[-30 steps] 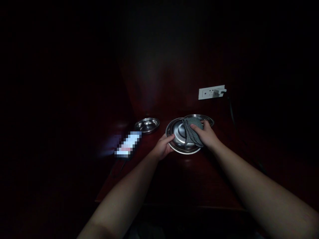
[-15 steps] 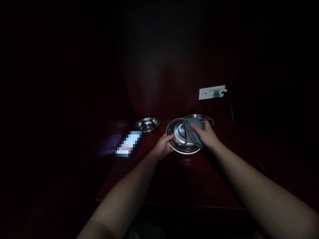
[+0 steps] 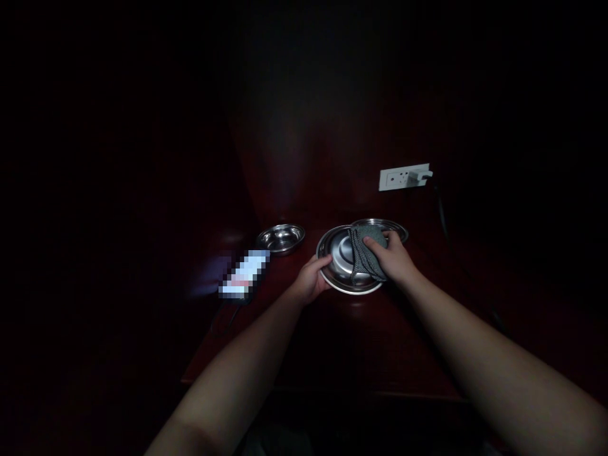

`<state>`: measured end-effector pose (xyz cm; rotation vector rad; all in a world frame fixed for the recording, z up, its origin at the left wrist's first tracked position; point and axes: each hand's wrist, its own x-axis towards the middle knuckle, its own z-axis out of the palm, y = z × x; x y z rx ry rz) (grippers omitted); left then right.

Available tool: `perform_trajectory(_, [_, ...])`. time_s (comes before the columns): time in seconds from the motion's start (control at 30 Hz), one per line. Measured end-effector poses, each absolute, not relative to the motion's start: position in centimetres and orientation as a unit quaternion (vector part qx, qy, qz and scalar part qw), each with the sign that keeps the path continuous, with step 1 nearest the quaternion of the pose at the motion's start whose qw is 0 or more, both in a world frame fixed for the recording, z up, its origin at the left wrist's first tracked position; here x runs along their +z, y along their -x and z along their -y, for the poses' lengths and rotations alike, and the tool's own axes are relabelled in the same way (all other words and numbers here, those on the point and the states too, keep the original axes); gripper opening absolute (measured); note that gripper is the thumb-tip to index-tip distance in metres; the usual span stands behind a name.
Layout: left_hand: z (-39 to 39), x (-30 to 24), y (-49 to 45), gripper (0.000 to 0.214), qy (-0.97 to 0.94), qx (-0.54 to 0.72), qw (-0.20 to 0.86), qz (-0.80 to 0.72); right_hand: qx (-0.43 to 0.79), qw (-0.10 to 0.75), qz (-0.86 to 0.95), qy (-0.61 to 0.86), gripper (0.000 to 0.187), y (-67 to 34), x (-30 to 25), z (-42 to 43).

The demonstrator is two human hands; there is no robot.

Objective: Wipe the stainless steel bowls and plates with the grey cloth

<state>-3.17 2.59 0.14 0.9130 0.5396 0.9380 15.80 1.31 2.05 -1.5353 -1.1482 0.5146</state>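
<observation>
Both hands worked the steel plate (image 3: 338, 252) straight ahead on the tabletop (image 3: 365, 329): my left hand (image 3: 311, 280) gripped its near-left rim, my right hand (image 3: 395, 259) clutched a grey cloth (image 3: 363, 261) against its right half.

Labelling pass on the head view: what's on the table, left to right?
Lit phone → small steel bowl → left hand gripping the steel plate by its rim → grey cloth under the right hand.

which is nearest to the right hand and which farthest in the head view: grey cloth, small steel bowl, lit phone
1. grey cloth, held in the right hand, on the large plate.
2. small steel bowl, left of the plate.
3. lit phone, farthest left.
</observation>
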Motion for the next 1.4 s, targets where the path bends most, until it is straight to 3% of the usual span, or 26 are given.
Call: perform_trajectory(1.4, [-2.57, -0.04, 3.23, 0.039, -0.422, 0.439, 0.753, -0.251, 0.206, 0.553, 0.503, 0.631, 0.058, -15.71, 2.17, -1.02])
